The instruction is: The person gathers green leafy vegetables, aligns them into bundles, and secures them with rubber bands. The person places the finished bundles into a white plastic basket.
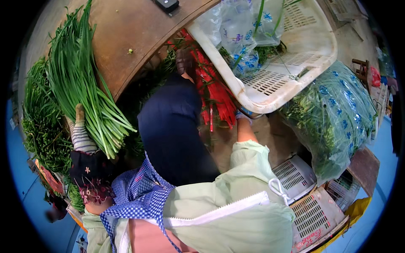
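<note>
My left hand (79, 118), in a striped glove with a tan thumb, is closed around a large bunch of long flat green leaves with pale stalks, like garlic chives (80, 69). The leaves lie toward the brown tabletop and the stalk ends point at me. My right hand (243, 117) is at the near rim of a tilted white plastic crate (264, 109); the rim hides most of it and its fingers cannot be made out. In the crate are printed clear plastic bags (239, 34) and some greens. A bundle of red strips (213, 88) hangs or lies beside the crate.
A brown table (126, 38) with a curved edge bears a black device (167, 4). More green bunches (44, 126) are piled at the left. A big clear bag of greens (332, 117) stands at the right above slotted crates (311, 218). My shoe (185, 61) is below the table edge.
</note>
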The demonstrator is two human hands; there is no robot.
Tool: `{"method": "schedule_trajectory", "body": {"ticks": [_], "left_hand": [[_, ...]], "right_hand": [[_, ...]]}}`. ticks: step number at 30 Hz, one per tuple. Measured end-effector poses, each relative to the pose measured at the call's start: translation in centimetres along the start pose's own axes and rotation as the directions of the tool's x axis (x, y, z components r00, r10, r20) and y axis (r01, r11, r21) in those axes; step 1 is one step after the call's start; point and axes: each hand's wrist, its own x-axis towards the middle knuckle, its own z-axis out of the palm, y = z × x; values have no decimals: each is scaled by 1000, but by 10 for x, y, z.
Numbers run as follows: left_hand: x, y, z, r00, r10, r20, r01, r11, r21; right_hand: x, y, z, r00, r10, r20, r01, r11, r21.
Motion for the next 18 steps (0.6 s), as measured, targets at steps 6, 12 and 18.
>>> {"method": "schedule_trajectory", "body": {"ticks": [6,12,18], "left_hand": [[13,-4,-16,1000,-17,25,17,1000,12],[49,-45,-45,993,-38,113,32,998,47],[9,-3,-20,999,-1,43,-1,1000,31]], "right_hand": [[18,-20,37,929,223,296,-194,973,-125],[13,2,23,946,224,236,-201,972,-120],[-26,1,9,938,200,281,-210,978,6]]}}
